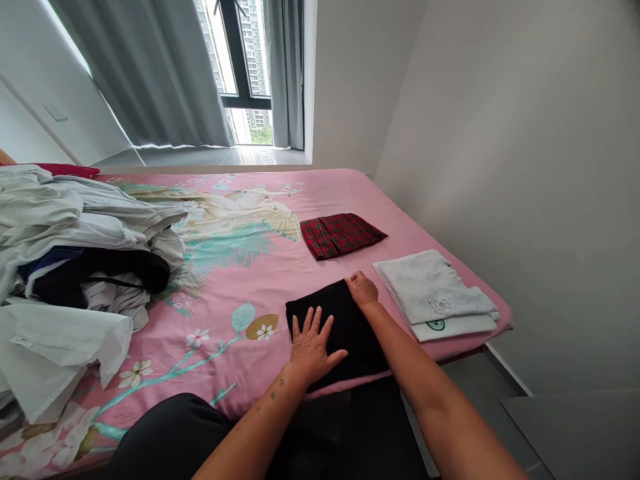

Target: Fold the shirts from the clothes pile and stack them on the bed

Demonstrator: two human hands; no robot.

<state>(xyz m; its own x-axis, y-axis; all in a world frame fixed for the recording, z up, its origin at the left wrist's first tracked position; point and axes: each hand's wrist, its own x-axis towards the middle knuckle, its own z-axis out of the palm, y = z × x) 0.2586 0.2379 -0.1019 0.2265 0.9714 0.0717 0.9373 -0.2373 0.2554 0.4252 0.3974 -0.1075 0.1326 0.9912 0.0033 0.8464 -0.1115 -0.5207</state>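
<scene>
A black folded garment point(345, 327) lies flat near the front edge of the bed, part of it hanging over the edge. My left hand point(313, 347) rests on it, palm down with the fingers spread. At the garment's far right corner, my right hand point(362, 289) has its fingers closed on the fabric. Just beyond lies a folded red plaid garment point(343, 235). To the right of my right hand sits a small stack of folded white clothes point(435, 290), one with a dark line drawing and one with a round green mark.
A big loose heap of white and dark clothes point(75, 227) covers the left side of the pink flowered bedsheet point(240, 373). A wall point(500, 167) runs along the right. Grey curtains point(150, 73) and a window stand behind the bed.
</scene>
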